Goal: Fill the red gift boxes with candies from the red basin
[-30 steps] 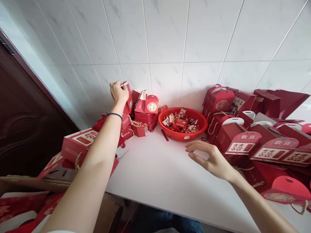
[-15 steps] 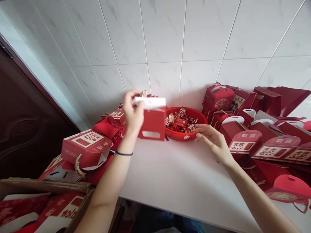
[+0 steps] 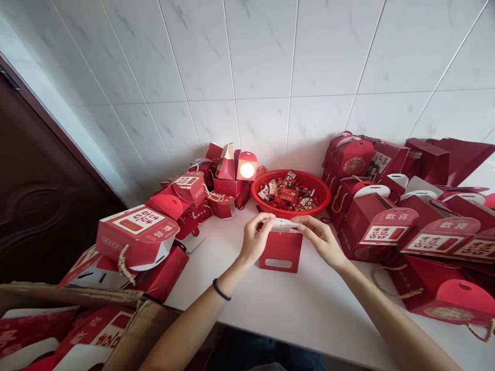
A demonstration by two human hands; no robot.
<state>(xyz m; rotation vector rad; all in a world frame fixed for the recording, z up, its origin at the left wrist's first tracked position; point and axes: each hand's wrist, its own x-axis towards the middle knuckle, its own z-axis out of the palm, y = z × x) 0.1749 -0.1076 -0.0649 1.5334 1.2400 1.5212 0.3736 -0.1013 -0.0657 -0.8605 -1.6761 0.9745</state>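
Note:
Upright on the white table stands a small red gift box (image 3: 280, 251) with a pale oblong slot low on its near face. Its top is open, and a white inner flap shows at the far edge. My left hand (image 3: 257, 236), a dark band on its wrist, pinches the box's upper left corner. At the upper right corner, the thumb and fingers of my right hand (image 3: 319, 238) close on the flap's edge. Just behind the box sits a red plastic basin (image 3: 325, 198) holding many wrapped candies (image 3: 288, 193).
Stacked red gift boxes (image 3: 135, 226) with rope handles crowd the left side. More boxes (image 3: 381, 226) fill the right. A cardboard carton (image 3: 143, 314) with flat red boxes stands at the lower left. A tiled wall (image 3: 263, 62) rises behind the white table (image 3: 240, 304).
The red box has come down and right from mid-air onto the table, with my left hand on it. My right hand has moved left and down to the box's top edge.

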